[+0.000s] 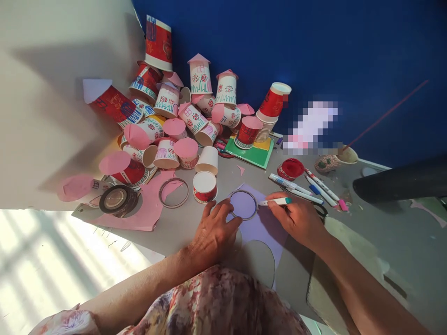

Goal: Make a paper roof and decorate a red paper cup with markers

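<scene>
My left hand (217, 228) holds a thin round bangle-like ring (257, 209) down on a sheet of purple paper (277, 232), its thumb and fingertips at the ring's left side. Between the fingers of my right hand (299, 221) is a white marker (277, 202) with a green end, its tip at the ring's right edge. Round cut edges show in the paper nearest me. Beyond my left hand stands a small red-and-white paper cup (205, 188). A second ring (173, 204) lies left of it, partly over pink paper (139, 218).
Several decorated paper cups (167, 100) with pink tops are piled at the back left. A tape roll (117, 200) lies at left. Several markers (295, 187), a red round container (290, 168) and a patterned pot (331, 160) stand or lie at right, near a dark cylinder (398, 181).
</scene>
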A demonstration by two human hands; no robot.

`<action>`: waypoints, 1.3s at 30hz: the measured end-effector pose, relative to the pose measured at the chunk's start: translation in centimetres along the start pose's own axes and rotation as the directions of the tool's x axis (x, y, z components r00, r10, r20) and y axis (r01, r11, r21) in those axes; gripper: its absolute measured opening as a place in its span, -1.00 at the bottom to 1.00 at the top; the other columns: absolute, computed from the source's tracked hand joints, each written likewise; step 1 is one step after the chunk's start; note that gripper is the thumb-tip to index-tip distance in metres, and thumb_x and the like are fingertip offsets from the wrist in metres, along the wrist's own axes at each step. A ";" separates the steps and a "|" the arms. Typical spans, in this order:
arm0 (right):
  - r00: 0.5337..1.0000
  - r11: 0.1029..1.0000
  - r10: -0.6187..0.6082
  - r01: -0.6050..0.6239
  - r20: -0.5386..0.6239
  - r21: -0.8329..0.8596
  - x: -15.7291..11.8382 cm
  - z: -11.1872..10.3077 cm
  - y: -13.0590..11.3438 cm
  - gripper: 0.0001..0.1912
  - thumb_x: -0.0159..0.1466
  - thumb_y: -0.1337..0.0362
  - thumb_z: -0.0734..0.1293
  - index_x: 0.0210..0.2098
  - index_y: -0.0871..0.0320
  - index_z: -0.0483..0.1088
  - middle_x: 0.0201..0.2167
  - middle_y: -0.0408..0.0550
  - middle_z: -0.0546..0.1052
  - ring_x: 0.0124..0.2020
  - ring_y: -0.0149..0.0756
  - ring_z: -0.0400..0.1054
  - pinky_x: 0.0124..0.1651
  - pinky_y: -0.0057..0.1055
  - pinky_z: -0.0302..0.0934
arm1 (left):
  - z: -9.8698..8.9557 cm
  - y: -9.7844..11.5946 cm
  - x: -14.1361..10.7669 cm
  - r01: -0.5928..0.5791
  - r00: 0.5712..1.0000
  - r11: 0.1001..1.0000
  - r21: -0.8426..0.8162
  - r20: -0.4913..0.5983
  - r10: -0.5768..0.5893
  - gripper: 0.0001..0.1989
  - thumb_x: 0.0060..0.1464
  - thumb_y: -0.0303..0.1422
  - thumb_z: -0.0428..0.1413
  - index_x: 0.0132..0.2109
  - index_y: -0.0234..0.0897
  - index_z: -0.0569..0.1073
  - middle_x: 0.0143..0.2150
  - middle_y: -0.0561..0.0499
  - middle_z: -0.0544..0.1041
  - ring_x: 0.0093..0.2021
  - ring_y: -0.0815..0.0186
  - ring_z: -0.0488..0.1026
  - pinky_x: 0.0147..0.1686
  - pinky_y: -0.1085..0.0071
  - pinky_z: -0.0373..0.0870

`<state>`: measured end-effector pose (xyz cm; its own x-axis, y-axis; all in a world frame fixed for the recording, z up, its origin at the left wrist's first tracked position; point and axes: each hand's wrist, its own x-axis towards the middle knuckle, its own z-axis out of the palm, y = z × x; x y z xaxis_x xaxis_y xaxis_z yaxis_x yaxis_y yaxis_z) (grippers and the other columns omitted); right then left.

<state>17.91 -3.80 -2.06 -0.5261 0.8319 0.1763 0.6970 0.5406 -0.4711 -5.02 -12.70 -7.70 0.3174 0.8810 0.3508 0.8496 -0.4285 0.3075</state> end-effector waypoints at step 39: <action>0.908 0.907 -0.419 0.419 -0.012 0.048 -2.8 3.3 -4.2 -0.82 0.43 0.33 0.28 0.00 0.13 0.45 -0.17 -0.02 0.69 -0.22 -0.23 0.57 -0.21 -0.33 0.37 | -1.2 0.6 0.4 0.015 1.000 1.000 -0.017 0.022 -0.014 -0.32 0.14 -0.64 -0.09 0.40 -0.50 0.03 0.10 -0.35 0.57 0.26 -0.04 0.43 0.20 -0.11 0.29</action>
<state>14.81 -8.82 -3.45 -0.7639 0.5301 0.3680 0.3881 0.8330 -0.3943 -4.90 -12.85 -6.32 0.3142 0.8913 0.3268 0.8471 -0.4186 0.3274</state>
